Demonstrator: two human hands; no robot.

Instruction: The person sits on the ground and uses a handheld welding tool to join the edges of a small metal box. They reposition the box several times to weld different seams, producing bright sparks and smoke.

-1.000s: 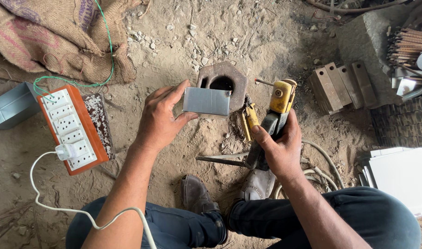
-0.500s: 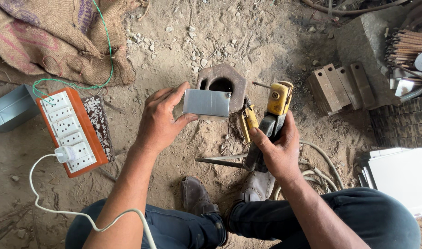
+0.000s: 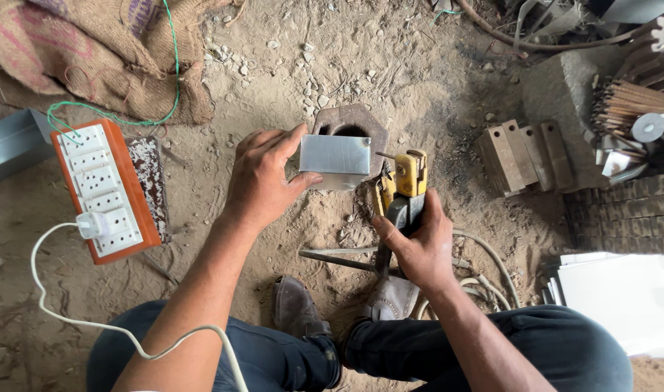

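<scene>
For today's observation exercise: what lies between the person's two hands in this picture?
In the head view, the grey metal box held by the left hand and the yellow electrode holder gripped by the right hand.

yellow electrode holder (image 3: pixel 406 181) in right hand (image 3: pixel 417 247) swung in closer, its rod tip now just abt touching the metal box (image 3: pixel 335 156)'s right edge. left hand (image 3: pixel 263 181) tilted box slightly.

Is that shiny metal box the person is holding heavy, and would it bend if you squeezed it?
Probably light: the left hand holds the metal box up by fingertips alone. It looks like thin folded sheet with crisp corners, so likely stiff, though a hard squeeze might dent it. Its smooth, shiny faces could be a bit slippery.
</scene>
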